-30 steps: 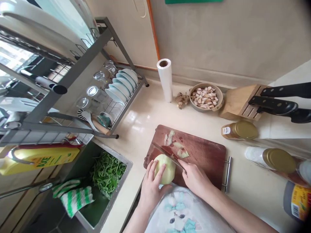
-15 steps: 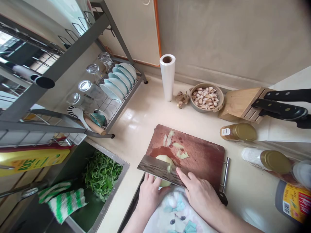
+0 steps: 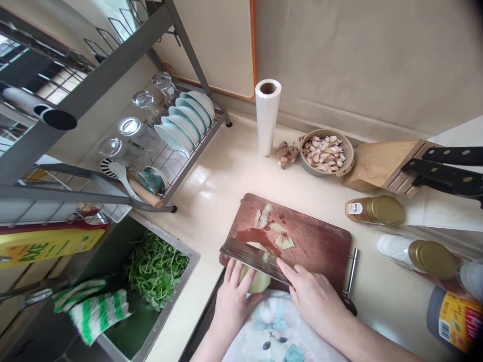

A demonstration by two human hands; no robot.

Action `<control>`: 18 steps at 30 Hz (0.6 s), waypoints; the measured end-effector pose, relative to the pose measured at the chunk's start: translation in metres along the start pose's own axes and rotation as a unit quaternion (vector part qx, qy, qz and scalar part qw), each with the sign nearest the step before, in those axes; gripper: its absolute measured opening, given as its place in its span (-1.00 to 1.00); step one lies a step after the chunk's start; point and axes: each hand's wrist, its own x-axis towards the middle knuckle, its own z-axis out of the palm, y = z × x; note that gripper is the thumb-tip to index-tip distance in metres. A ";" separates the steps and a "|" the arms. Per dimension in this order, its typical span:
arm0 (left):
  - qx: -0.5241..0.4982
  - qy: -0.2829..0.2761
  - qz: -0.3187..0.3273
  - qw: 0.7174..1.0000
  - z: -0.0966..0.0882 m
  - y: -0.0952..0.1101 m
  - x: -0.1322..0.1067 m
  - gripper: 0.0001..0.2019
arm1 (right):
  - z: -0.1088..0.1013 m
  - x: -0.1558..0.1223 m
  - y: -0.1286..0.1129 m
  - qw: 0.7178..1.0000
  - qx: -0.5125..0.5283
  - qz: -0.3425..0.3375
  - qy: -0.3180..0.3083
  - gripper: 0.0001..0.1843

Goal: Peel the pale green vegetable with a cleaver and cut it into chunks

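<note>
As the right hand [image 3: 315, 297] clasps a grey metal cleaver [image 3: 254, 260] slantwise across a round pale-green vegetable [image 3: 260, 283], near-left on a brown wooden board [image 3: 313, 237], the left hand [image 3: 234, 297] rests, fingers spread, alongside.

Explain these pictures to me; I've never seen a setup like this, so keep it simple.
There is no machine here, only a person working with two bare hands. The view comes from a camera worn on the person's head, looking forward and down.

The left hand steadies a pale green vegetable at the near edge of a reddish-brown cutting board. The right hand holds a broad-bladed knife, its blade across the vegetable; how deep it goes, I can't tell. Pale peelings lie on the board.

Behind the board on the counter are a white roll, a knobbly piece of ginger, a bowl of garlic cloves and a knife block. Leafy greens lie in the sink at left.
</note>
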 end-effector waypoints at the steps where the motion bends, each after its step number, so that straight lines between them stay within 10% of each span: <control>1: -0.006 -0.008 -0.007 1.000 -0.001 0.000 0.000 -0.56 | 0.000 -0.002 0.000 1.000 0.000 -0.002 0.003 -0.38; 18: -0.028 -0.021 -0.023 0.999 -0.001 0.000 0.000 -0.53 | -0.009 0.001 0.002 1.000 0.013 -0.010 -0.020 -0.38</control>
